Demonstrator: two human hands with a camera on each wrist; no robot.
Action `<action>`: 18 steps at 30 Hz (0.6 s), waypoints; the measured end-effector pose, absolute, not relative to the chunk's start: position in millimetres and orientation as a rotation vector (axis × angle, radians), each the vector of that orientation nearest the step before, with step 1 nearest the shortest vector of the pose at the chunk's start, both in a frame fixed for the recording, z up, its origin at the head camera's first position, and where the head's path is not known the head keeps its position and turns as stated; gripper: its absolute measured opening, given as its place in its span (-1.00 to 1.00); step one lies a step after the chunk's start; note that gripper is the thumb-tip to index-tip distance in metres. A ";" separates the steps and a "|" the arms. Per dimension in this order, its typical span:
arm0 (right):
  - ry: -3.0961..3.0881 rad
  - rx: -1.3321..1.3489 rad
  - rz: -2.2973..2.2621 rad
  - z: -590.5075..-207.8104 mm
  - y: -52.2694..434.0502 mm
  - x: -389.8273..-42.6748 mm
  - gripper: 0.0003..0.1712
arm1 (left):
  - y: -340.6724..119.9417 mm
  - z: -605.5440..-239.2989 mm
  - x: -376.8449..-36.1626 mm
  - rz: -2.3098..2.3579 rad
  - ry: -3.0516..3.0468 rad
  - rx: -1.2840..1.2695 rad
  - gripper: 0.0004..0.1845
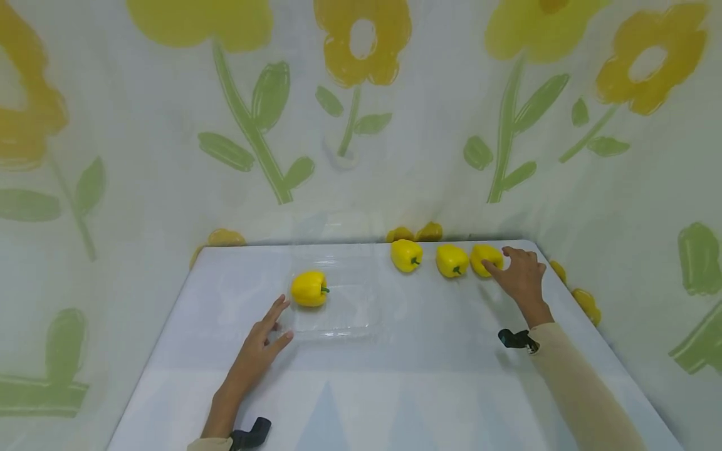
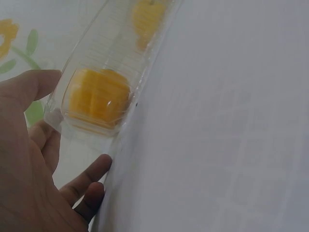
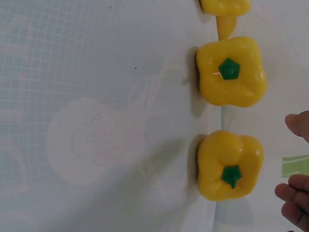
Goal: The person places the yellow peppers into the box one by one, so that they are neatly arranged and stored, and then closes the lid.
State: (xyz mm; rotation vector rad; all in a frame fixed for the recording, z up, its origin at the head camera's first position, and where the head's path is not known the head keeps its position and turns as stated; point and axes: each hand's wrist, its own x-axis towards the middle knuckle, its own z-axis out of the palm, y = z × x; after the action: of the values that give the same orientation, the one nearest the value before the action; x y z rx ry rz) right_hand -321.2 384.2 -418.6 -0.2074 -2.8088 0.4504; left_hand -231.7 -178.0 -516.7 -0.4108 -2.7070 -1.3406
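On a white table point(image 1: 395, 376) set in a corner hung with a flower-print cloth, a clear plastic tray point(image 1: 338, 329) lies left of centre with one yellow pepper point(image 1: 309, 289) already inside, towards its left side. Three more yellow peppers sit in a row near the back edge: a left pepper point(image 1: 406, 255), a middle pepper point(image 1: 452, 260) and a right pepper point(image 1: 485, 258), each lying apart from its neighbour.

The left hand point(image 1: 256, 351) rests flat by the tray's near left corner, fingers straight and spread, fingertips at or touching the rim, holding nothing. The right hand point(image 1: 521, 275) reaches over the right pepper with fingers loosely open; the thumb looks to be against it, but no firm grip shows, and the wrist view shows only fingertips beside the fruit.

To do this step well, it seems best to close the right fingers round the pepper's broad body rather than its small green stem, lift it straight up so the middle pepper is not knocked, and let the left hand steady the light tray, which could easily slide
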 end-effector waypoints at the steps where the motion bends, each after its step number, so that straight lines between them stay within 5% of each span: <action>1: -2.812 -0.211 0.448 -419.6 383.6 -322.0 -0.18 | -178.9 -516.8 -231.5 -1.338 -2.707 -0.411 -0.29; 18: -2.846 -0.300 0.415 -441.7 399.2 -340.3 -0.05 | -177.9 -516.7 -230.6 -1.377 -2.719 -0.379 -0.29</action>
State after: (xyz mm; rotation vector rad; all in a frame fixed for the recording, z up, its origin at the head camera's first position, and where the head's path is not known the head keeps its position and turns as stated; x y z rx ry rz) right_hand -340.3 399.2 -441.7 -0.2999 -2.8457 0.4146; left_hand -230.6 -177.9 -516.7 -0.3791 -2.7192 -1.3767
